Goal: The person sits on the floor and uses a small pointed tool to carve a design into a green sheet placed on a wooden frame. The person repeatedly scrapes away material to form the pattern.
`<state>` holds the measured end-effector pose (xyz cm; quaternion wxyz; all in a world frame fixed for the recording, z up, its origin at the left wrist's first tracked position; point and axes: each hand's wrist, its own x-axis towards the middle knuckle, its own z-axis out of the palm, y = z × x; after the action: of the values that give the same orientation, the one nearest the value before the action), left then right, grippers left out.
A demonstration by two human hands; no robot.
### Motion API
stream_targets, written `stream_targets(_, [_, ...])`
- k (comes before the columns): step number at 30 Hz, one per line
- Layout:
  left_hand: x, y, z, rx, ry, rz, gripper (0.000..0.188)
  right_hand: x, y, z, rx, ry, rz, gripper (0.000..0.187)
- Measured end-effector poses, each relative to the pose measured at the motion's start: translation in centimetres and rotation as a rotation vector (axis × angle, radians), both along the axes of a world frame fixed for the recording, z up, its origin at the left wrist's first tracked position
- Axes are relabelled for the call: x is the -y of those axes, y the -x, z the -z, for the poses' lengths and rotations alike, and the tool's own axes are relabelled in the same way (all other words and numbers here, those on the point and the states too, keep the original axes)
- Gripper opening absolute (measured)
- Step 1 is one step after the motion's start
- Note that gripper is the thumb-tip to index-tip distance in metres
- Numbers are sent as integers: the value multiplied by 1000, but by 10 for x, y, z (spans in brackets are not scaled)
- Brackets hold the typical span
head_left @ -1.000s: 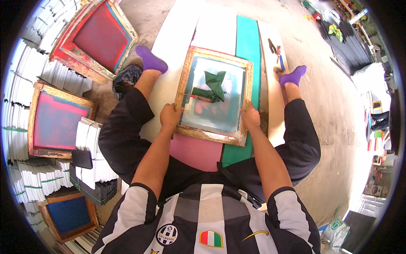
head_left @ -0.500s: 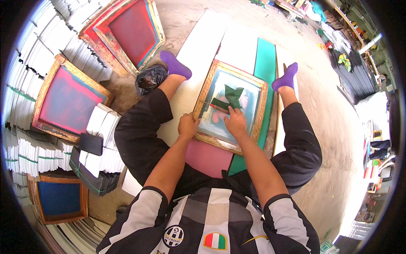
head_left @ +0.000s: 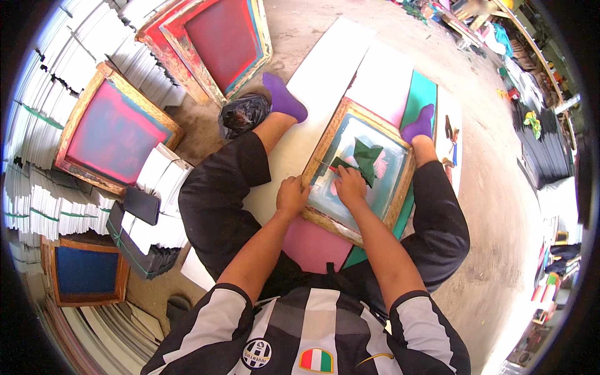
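Note:
A wooden screen-printing frame [head_left: 320, 142] with pale blue mesh lies tilted between my legs. My left hand [head_left: 292, 197] is closed on its left edge. Over the mesh, my right hand [head_left: 351, 187] has its fingers curled down, the tips beside a thin red stick-like tool [head_left: 335, 169] that they partly cover. Whatever is pinched there is hidden. Dark green crumpled pieces [head_left: 367, 153] lie on the mesh just beyond those fingertips. Pinkish printed shapes show through the mesh.
White boards [head_left: 331, 53], a green board [head_left: 420, 94] and a pink sheet [head_left: 312, 240] lie beneath the frame. More screen frames [head_left: 119, 134] lean at left, near a black plastic bag [head_left: 244, 115], paper stacks and a phone [head_left: 142, 205]. Hand tools [head_left: 450, 147] lie beyond my right foot.
The view has swung, shifting the scene rightward. My right hand has moved toward the red tool, its fingers now more curled. My right foot has drawn in close to the frame. My left hand keeps its hold.

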<state>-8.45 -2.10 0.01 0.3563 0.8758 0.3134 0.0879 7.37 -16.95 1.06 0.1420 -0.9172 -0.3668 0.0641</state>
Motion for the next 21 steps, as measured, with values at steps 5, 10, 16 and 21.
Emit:
stream_targets(5, [0,1,-2,-25,-36,-5,47,-5,-9,8,45,-1,-47,43])
stream_targets(10, [2,0,-13,-76,-42,-1,50,1,-13,12,9,-147,-94,26])
stream_targets(16, [5,-1,-15,-13,-85,-6,45,-3,-18,13,-253,-267,-51,30])
stream_targets(21, [1,0,-7,45,-92,-8,49,-17,-34,-13,-1146,-137,335,40])
